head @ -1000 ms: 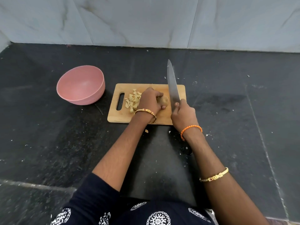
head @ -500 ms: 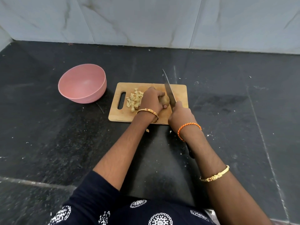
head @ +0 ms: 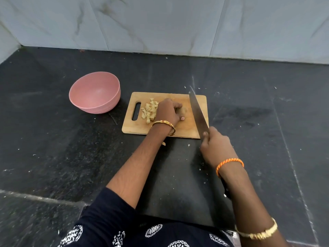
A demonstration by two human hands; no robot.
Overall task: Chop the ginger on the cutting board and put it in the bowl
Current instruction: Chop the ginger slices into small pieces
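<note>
A wooden cutting board lies on the black counter. On its left half is a small pile of chopped ginger pieces. My left hand presses a whole ginger piece onto the middle of the board. My right hand grips the handle of a large knife, off the board's near right corner. The blade slants up over the board's right side, just right of the ginger piece. A pink bowl stands left of the board, nothing visible inside.
The black stone counter is speckled with small pale scraps around the board. A grey marbled tile wall runs along the back. A scrap of ginger lies on the counter by my left wrist.
The knife, which was down against the ginger half a second ago, has pulled back to the right and toward me. My left hand stays on the ginger.
</note>
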